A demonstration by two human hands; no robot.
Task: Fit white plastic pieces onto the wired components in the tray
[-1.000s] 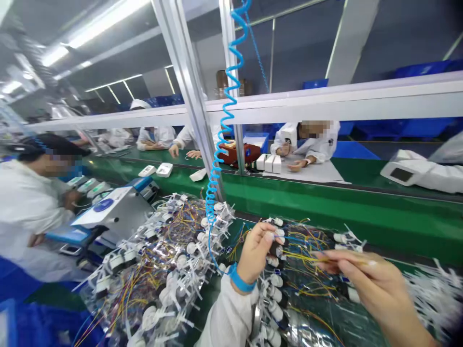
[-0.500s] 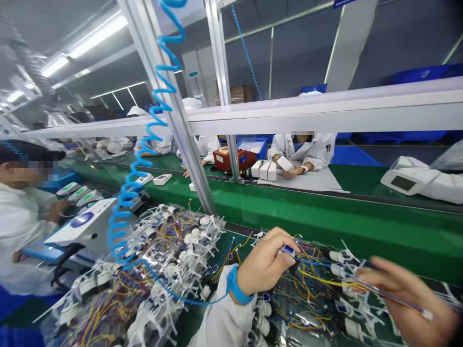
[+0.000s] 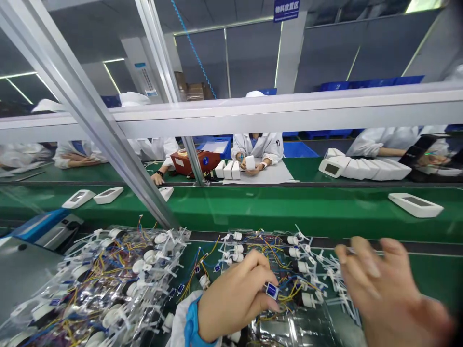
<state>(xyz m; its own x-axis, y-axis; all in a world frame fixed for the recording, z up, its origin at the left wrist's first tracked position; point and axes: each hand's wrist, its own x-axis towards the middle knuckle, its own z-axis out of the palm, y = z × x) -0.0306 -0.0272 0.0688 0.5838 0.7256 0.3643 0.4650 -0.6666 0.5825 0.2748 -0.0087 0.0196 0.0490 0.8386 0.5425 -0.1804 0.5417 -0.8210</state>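
Observation:
My left hand, with a blue band at the wrist, pinches a small blue module with a white edge between thumb and fingertips. Thin yellow and blue wires lie just beyond it. My right hand is raised at the right, partly blurred, its thumb and forefinger close together around something small that I cannot make out. Under and between my hands lie wired parts with white caps and white cable ties on clear plastic bags.
A heap of similar wired parts lies at left beside a grey and blue machine. Beyond runs a green conveyor carrying white devices. A metal post and white crossbar stand ahead. Co-workers sit opposite.
My view has swung right. The left hand still holds the blue module, now turned face-up and lower. My right hand has lifted, its fingers drawn together, and the wires no longer stretch across to it.

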